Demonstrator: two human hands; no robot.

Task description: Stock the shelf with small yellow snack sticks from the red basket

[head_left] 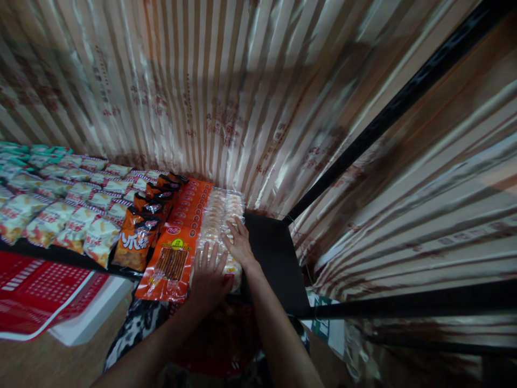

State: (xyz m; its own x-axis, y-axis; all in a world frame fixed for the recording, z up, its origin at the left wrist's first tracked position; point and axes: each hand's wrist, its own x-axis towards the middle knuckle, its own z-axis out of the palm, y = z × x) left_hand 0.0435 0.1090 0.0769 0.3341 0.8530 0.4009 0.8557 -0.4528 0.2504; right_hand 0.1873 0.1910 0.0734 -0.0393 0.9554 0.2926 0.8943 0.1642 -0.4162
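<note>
Both hands flat on the clear packets of biscuits [220,223] at the right end of the shelf [274,258], beside the orange snack packs [177,253]. Left hand [210,277] and right hand [239,242] have fingers spread, gripping nothing. Light, crinkly, slippery film, I'd guess; brittle contents, so hold by the edges.

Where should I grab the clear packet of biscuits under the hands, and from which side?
Take the clear biscuit packet by its near short edge, coming from the front. It lies flat, the orange packet crowds its left, and bare black shelf lies to its right.
</note>
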